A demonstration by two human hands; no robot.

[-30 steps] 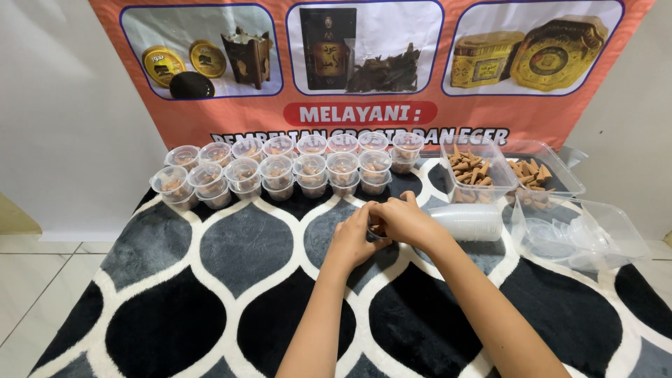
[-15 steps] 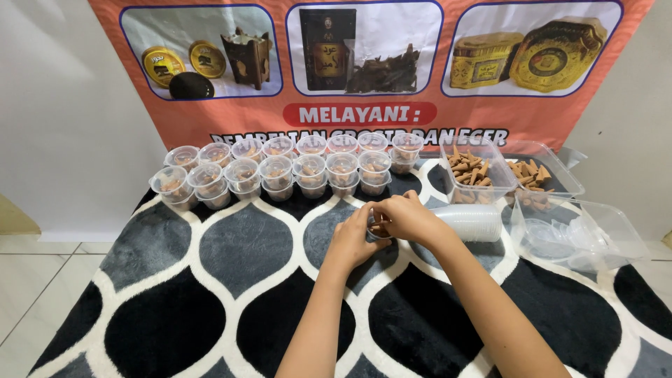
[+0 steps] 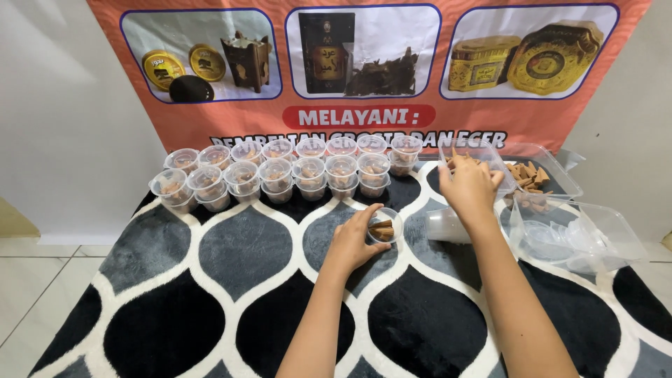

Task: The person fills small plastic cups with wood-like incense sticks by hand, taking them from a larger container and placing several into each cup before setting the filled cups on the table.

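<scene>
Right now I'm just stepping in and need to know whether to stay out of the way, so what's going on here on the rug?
A person is working with both hands over a black, grey and white patterned rug. The left hand holds a small clear plastic cup with a few brown cone-shaped pieces in it. The right hand is at a clear rectangular tub of the same brown cones. Two rows of lidded, filled clear cups stand at the back, and a sleeve of empty stacked cups lies beside the held cup.

Both forearms are bare up to the frame edge, with no sleeve showing. The left hand (image 3: 352, 241) and right hand (image 3: 467, 185) wear no gloves, rings or watch. Fingernails are short and unpainted.
</scene>
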